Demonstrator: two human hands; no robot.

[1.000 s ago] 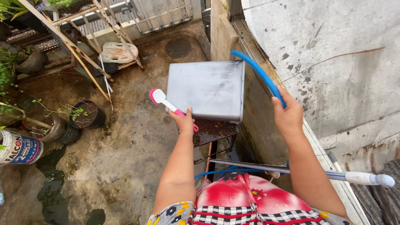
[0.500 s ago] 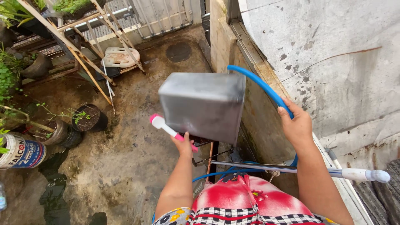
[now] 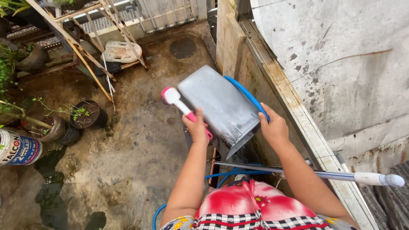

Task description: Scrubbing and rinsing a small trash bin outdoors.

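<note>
Head view: left hand closed around pink brush, white head touching grey bin. Right hand gripping bin's rim beside blue handle, bin tilted in mid-air above wet concrete floor. Likely risks: slipping from a one-sided grip onto the floor, or knocking metal pole below.

Open concrete floor left — wall right
</note>
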